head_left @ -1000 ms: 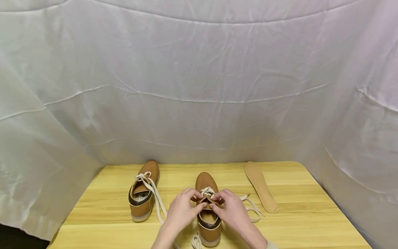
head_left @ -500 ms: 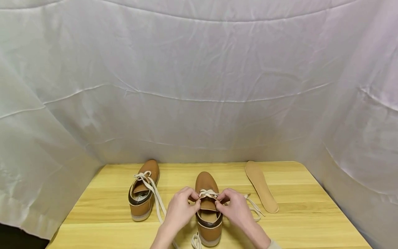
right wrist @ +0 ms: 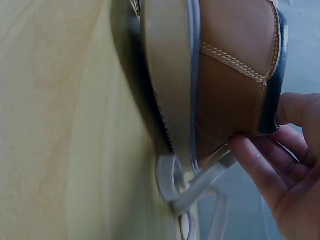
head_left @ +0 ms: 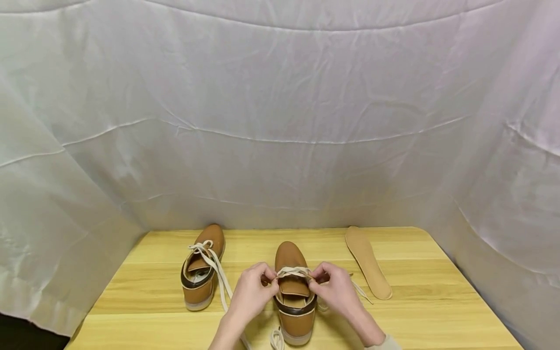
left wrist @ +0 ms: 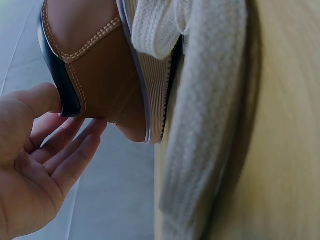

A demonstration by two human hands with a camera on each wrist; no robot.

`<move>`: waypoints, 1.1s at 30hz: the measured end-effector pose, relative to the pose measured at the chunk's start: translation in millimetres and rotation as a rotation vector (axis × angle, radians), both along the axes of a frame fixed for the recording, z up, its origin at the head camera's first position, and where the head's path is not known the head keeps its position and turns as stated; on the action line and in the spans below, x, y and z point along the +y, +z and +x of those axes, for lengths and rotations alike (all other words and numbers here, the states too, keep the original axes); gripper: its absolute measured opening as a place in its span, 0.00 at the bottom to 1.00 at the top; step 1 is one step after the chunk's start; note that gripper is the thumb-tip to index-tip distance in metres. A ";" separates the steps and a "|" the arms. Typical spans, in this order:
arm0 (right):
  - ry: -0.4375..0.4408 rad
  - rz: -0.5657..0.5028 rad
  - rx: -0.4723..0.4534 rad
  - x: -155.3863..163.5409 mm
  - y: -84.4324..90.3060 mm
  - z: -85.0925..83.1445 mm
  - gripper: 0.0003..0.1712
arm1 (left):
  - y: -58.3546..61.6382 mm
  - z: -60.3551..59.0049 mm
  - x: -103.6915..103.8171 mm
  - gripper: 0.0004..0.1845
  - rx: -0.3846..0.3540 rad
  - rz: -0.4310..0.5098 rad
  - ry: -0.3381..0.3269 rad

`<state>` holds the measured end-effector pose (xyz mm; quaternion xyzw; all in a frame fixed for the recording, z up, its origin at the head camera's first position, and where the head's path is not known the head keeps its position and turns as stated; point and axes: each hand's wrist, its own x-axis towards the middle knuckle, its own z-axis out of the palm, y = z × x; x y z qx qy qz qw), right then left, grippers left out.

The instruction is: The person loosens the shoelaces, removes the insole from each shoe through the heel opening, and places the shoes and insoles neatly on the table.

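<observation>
A tan shoe (head_left: 292, 296) with a dark collar stands on the wooden table (head_left: 420, 301), toe pointing away from me. My left hand (head_left: 271, 280) and right hand (head_left: 315, 279) each pinch the cream shoelace (head_left: 292, 271) at one side of the tongue, and it runs taut across the top eyelets. The left wrist view shows the shoe's heel side (left wrist: 100, 75), a loose lace (left wrist: 200, 125) on the table and my left hand (left wrist: 45, 150) beside the collar. In the right wrist view my right hand (right wrist: 280, 170) is by the shoe's sole (right wrist: 170, 75).
A second tan shoe (head_left: 201, 272) with loose laces stands to the left. A tan insole (head_left: 367, 262) lies at the right rear of the table. White cloth (head_left: 280, 121) hangs behind and on both sides. Lace ends trail at the front edge (head_left: 276, 338).
Both hands left the tongue and shoe opening and took the lace at the eyelets. They drew slightly apart, and the lace now lies straight across the shoe.
</observation>
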<state>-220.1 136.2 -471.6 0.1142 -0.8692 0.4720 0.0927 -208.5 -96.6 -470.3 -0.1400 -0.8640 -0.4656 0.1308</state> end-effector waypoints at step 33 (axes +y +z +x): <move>-0.041 -0.090 0.021 15.0 -9.0 -11.3 0.14 | -0.3 -0.6 0.2 0.09 -0.084 0.034 -0.007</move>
